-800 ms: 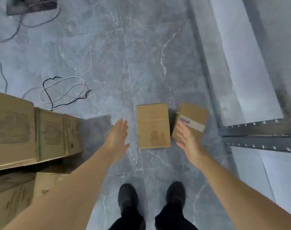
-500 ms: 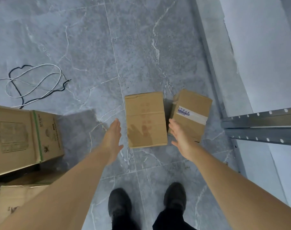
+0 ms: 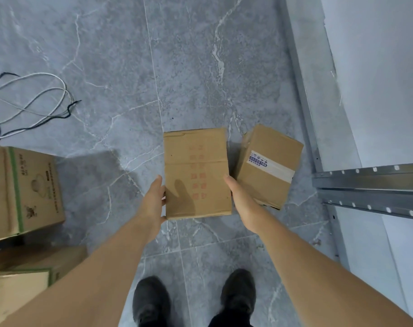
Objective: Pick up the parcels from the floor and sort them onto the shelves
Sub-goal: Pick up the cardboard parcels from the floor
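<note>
A plain brown cardboard parcel with faded red print lies flat on the grey tiled floor in front of my feet. My left hand presses against its left side, fingers curled at the edge. Against the parcel's right side rests my right hand, thumb touching the top edge. The parcel sits on the floor, clamped between both hands. A second, smaller parcel with a white label and clear tape lies tilted just to the right, partly behind my right hand. The grey metal shelf frame stands at the right.
Larger printed cartons are stacked at the left, with another carton below them near my left arm. Loose white and black cables lie on the floor at upper left. The shelf upright runs along the wall at the right.
Both hands have come down and closed in from apart onto the two sides of the plain parcel. The view has dropped closer to the floor.
</note>
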A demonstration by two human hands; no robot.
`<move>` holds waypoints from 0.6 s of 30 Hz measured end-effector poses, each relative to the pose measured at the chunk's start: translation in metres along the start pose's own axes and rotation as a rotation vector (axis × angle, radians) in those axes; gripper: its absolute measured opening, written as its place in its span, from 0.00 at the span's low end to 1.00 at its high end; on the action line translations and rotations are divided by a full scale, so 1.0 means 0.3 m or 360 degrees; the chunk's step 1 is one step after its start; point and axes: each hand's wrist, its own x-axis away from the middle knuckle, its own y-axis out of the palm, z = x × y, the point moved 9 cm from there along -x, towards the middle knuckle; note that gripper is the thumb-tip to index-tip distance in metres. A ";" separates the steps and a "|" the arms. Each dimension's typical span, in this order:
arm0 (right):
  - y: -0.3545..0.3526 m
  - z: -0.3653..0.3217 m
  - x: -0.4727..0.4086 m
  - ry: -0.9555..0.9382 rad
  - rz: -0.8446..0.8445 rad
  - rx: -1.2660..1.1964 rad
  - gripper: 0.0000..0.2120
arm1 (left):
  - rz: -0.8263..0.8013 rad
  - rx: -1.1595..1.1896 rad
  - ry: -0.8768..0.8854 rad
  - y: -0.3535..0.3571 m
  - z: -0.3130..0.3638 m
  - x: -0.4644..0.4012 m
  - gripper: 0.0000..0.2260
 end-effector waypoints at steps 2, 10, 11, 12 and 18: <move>-0.002 -0.022 0.039 -0.0032 0.0019 -0.0017 0.31 | 0.0014 0.0022 0.0030 -0.005 0.010 0.049 0.31; -0.020 -0.306 0.418 -0.0392 0.0191 0.0128 0.22 | 0.0074 0.0175 0.0126 -0.043 0.156 0.378 0.27; -0.026 -0.350 0.482 -0.0436 0.0191 0.0129 0.21 | 0.0085 0.0183 0.0153 -0.045 0.192 0.436 0.27; -0.031 -0.399 0.548 -0.0484 0.0190 0.0120 0.18 | 0.0074 0.0198 0.0202 -0.041 0.239 0.502 0.26; -0.099 -0.707 1.047 -0.0877 0.0391 -0.0004 0.14 | 0.0154 0.0248 0.0585 -0.051 0.559 0.991 0.12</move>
